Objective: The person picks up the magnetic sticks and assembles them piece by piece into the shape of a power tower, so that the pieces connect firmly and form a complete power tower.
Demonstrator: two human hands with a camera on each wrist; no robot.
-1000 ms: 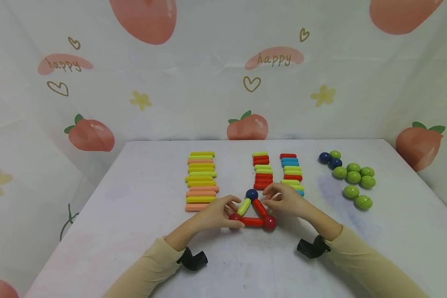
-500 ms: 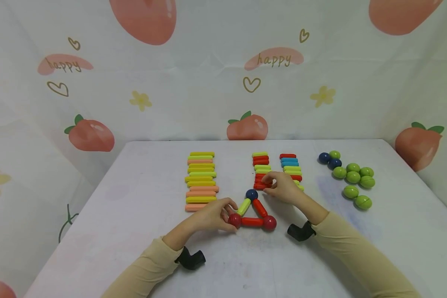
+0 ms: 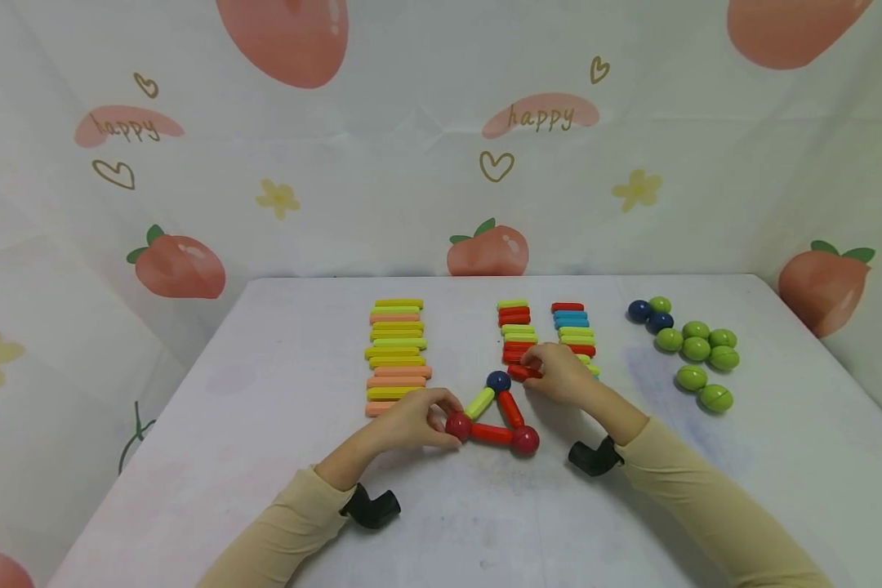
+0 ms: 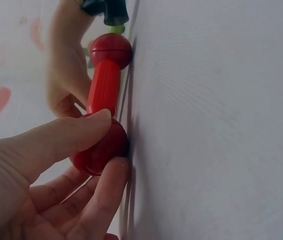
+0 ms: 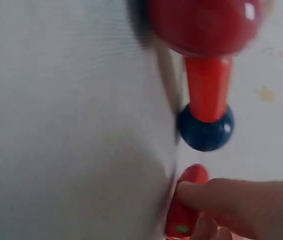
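A triangle of rods and balls lies on the table: a red ball (image 3: pixel 459 425) at left, another red ball (image 3: pixel 525 440) at right and a dark blue ball (image 3: pixel 498 381) at the far corner. Two red rods and one yellow-green rod (image 3: pixel 479 403) join them. My left hand (image 3: pixel 417 420) pinches the left red ball (image 4: pixel 100 149) between thumb and fingers. Just right of the blue ball, my right hand (image 3: pixel 562 376) pinches a loose red rod (image 3: pixel 523 372). In the right wrist view that red rod (image 5: pixel 185 212) is partly covered by my fingers.
Longer yellow, green and salmon rods (image 3: pixel 397 343) lie stacked in a column at left. Two columns of shorter rods, one (image 3: pixel 514 317) behind the triangle and one (image 3: pixel 576 327) beside it, lie further back. Green balls (image 3: pixel 697 349) and two blue balls (image 3: pixel 639 311) are at right.
My right hand has moved from beside the triangle to the short rods and drawn a red rod from the column's near end. The triangle has shifted slightly left and turned with my left hand.
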